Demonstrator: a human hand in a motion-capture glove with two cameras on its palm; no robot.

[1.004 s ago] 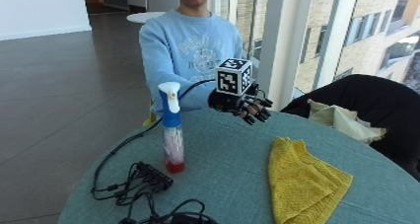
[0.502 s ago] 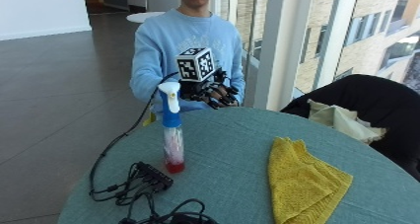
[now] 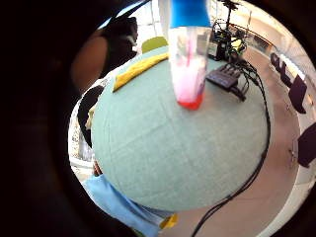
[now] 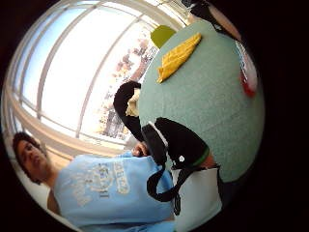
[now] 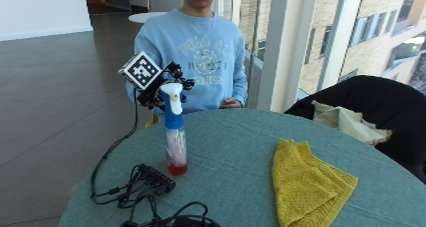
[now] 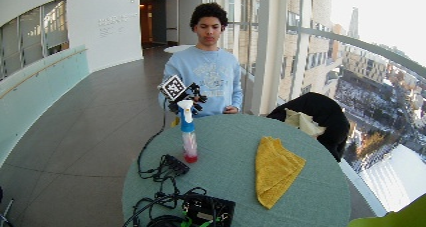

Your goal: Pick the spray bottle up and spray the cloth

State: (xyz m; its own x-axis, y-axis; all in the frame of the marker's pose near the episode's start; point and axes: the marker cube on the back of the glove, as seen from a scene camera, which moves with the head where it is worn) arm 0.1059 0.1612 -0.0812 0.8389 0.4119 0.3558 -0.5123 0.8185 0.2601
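- The spray bottle [image 5: 175,137] stands upright on the round green worktop [image 5: 239,152], in its left part as the outside view shows it. It has a white spray head, a blue collar and a clear body with red liquid at the bottom.
- The gloved right hand [image 5: 162,89] is in the air just behind the white head of the bottle, at the far left edge of the worktop. I cannot tell from the pictures if it touches the bottle.
- The state of the fingers is not clear: the hand is dark and partly hidden behind the bottle head, so I cannot tell if they are spread or curled.
- In the little finger side palm view the bottle [image 3: 187,54] is close to the palm and upright on the worktop [image 3: 173,148].
- The yellow cloth [image 5: 306,184] lies crumpled on the right part of the worktop, well apart from the bottle.
- The person's bare hand [image 5: 231,104] rests at the far edge of the worktop, near the blue sweatshirt.
- A black power strip [image 5: 156,178] with tangled cables lies on the near left part of the worktop, just beside the bottle's base.
- A black chair [image 5: 373,112] with a pale cloth on it stands on the far right, beside the worktop.
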